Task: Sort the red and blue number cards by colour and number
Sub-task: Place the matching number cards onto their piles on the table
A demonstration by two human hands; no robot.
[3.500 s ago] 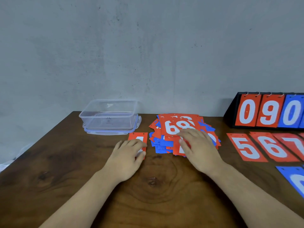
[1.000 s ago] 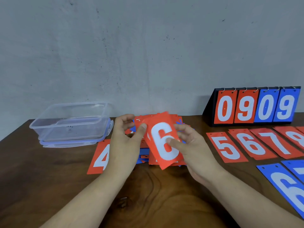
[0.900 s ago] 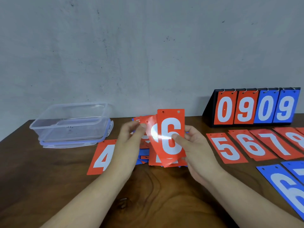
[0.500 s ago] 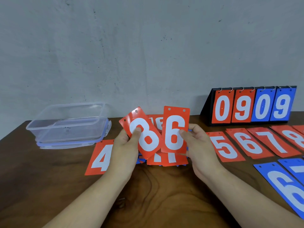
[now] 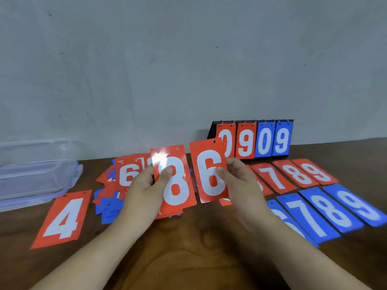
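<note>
My left hand (image 5: 144,191) pinches a red 8 card (image 5: 174,185), held upright above the table. Beside it my right hand (image 5: 240,185) pinches a red 6 card (image 5: 209,172), also upright. Behind both hands lies a mixed pile of red and blue cards (image 5: 117,181) with a red 6 on top. A red 4 card (image 5: 62,218) lies flat at the left. To the right a row of red cards 7, 8, 9 (image 5: 299,174) lies on the table, and in front of it a row of blue cards 6, 7, 8, 9 (image 5: 330,210), partly hidden by my right hand.
A clear plastic box (image 5: 35,170) sits on its lid at the far left. A black flip scoreboard (image 5: 254,141) reading 0 9 0 9 stands against the grey wall at the back right. The brown wooden table (image 5: 199,248) shows bare wood between my forearms.
I lifted two red cards off the pile and drew them apart: the 8 in my left hand turned upright, the 6 stays in my right. The view shifted left, showing more sorted cards.
</note>
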